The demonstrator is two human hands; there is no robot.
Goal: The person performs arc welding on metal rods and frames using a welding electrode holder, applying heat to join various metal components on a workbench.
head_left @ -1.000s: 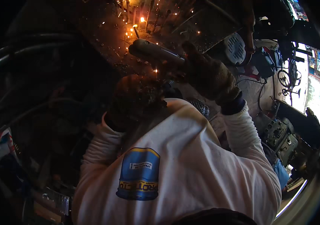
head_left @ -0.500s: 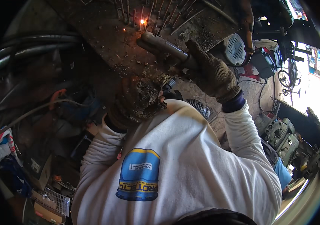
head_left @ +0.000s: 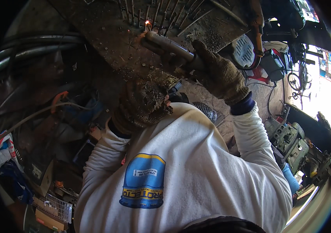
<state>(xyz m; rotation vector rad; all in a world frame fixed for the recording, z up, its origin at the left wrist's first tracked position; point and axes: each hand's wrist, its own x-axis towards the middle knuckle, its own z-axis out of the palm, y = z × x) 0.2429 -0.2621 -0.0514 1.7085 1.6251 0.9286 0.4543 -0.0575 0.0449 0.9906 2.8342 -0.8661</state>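
Head view, only one here: right hand point(head_left: 221, 75), in a worn brown work glove, is gripping a grey electrode holder point(head_left: 173, 48) around its rear end; thumb is lying along the top side, and the nose is pointing up-left, toward upper centre of the frame. A small glowing spot point(head_left: 147, 22) is burning just beyond that nose, on or right by one of the thin metal rods point(head_left: 155, 15). Any electrode stub at the nose is too small and dark to make out. Left hand point(head_left: 140, 103) is resting near centre-left, against the front of the white shirt point(head_left: 200, 163), in a badly frayed dark glove with a bare fingertip showing. Fingers are looking curled; whether they're holding anything, I can't tell, too dark. Progress: a group of rods is already standing on the dark metal plate point(head_left: 109, 44), top centre, some leaning. One spot is glowing, so I'm judging that joint as unfinished. How many rods are left isn't showing; top edge is cutting off the group. One loose rod point(head_left: 193, 23) is lying flat to the right of the standing ones. Dark grit is covering the plate near its right edge, beside a round slotted cover point(head_left: 243, 50).
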